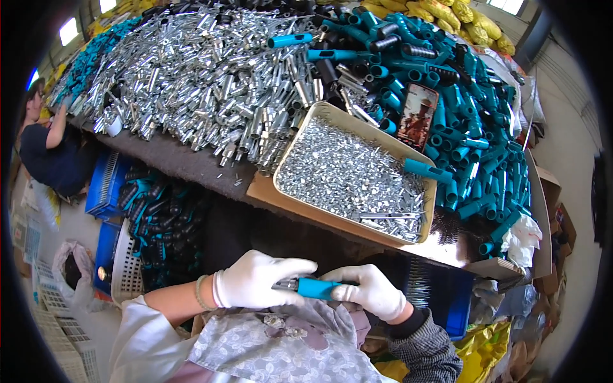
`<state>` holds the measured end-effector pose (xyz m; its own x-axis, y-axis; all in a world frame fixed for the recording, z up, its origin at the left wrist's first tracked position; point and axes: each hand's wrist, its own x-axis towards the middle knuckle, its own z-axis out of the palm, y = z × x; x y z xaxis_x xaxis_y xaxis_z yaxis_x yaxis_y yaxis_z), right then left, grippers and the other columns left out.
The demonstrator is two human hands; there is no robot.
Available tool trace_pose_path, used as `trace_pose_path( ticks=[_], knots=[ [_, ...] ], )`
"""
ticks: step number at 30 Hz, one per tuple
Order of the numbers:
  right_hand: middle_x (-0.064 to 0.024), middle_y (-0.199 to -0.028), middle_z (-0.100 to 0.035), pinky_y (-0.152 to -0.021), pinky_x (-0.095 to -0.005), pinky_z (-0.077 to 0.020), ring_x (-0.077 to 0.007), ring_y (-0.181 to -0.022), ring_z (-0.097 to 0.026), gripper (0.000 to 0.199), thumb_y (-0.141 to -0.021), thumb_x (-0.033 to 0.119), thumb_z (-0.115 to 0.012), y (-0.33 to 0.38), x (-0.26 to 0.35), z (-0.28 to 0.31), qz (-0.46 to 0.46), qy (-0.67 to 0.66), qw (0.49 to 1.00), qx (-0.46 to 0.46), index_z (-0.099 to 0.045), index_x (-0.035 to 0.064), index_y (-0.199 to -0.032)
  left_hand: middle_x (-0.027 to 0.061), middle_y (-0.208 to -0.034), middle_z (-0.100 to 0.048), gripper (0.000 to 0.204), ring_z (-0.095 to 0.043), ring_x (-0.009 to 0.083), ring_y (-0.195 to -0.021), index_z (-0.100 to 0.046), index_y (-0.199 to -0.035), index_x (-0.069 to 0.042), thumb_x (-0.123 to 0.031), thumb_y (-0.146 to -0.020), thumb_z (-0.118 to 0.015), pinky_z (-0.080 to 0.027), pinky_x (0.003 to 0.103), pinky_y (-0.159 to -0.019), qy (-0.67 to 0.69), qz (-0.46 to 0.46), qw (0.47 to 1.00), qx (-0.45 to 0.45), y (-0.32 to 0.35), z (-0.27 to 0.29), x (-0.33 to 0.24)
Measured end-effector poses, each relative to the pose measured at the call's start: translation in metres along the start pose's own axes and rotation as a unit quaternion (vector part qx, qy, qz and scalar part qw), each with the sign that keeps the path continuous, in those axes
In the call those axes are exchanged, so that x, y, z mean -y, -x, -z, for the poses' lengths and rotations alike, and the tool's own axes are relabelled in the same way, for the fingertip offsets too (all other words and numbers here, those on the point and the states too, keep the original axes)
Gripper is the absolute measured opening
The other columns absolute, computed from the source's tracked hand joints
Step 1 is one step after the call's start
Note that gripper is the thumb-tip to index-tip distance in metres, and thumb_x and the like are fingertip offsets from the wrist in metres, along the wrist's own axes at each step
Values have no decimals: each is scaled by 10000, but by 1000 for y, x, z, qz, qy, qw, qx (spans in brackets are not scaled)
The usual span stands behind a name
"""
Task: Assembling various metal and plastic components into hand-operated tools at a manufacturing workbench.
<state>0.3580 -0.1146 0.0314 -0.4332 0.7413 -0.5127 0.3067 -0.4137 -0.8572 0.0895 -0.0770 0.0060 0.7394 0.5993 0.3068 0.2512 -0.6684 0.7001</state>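
Both my hands wear white gloves and meet in front of my patterned apron. My right hand grips a teal plastic tube between thumb and fingers. At the tube's left end my left hand pinches a shiny metal cylinder, which lines up with the tube and seems to sit partly in it. Just beyond my hands is a cream tray filled with small metal pins.
Metal tubes heap across the table, with teal tubes piled at right. A phone leans among them. Black-and-teal handles fill a white basket at lower left. A blue bin stands at right; another person works far left.
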Motion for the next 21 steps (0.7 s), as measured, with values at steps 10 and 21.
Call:
trace_pose_path(
  ticks=[10,21],
  knots=[
    [-169,-1053,-723,-820,-346,-561,-246,-933,-716,554,-837,217,-768,3,9,-6,83,133,987,-29,-587,-5,-1311,99,-841,-721,432,-702,257,-632,-695,-1090,-62,-313,-767,-832,-561,318,-560,24,-58,997,-45,6,-8,-3],
    [-195,-1084,-706,-865,-337,-545,-259,-967,-705,559,-824,234,-771,-13,16,-6,137,216,967,-2,-597,-12,-1295,56,-793,-654,546,-683,246,-642,-649,-1234,-106,-392,-788,-779,-550,331,-548,-31,-77,996,-23,-7,-37,1]
  ],
)
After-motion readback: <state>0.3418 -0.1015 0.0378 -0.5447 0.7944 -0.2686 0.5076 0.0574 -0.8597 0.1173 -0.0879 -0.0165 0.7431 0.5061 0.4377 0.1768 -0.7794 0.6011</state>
